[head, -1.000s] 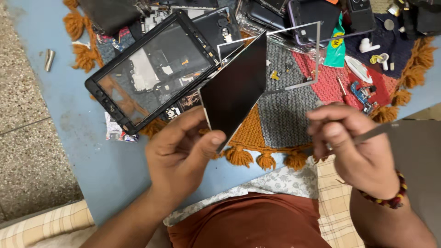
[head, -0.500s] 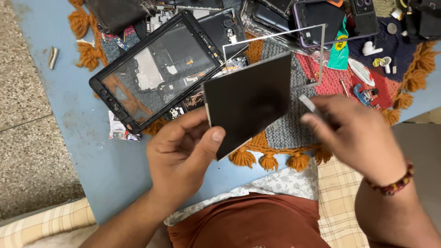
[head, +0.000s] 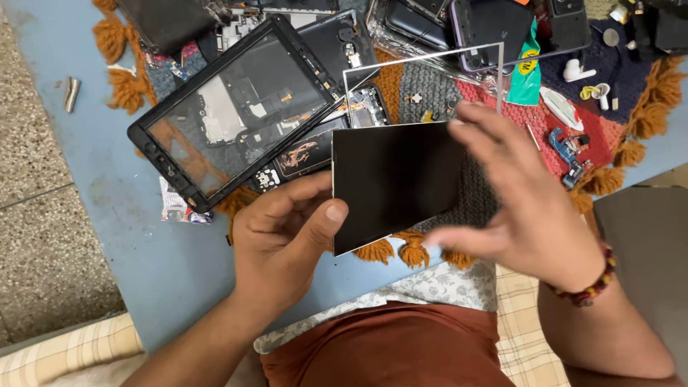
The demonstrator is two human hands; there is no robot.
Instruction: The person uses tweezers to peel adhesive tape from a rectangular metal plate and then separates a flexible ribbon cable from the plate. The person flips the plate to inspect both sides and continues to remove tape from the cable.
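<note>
My left hand grips a flat black rectangular panel by its left edge, with the thumb on the front face. The panel is held face up, just above a knitted mat. My right hand is blurred and its fingers are spread. It lies against the panel's right edge, with the fingertips near the top right corner and the thumb near the bottom right. I see no tool in it. A beaded bracelet is on the right wrist.
A black tablet frame with a glass front lies on the blue table, left of the panel. A thin white rectangular bezel, phone parts, a green tube and white earbuds crowd the mat. A small metal cylinder lies at far left.
The panel has turned from edge-on and tilted to flat and facing up. My right hand, which held a thin metal tool off to the right, has moved left onto the panel's right edge.
</note>
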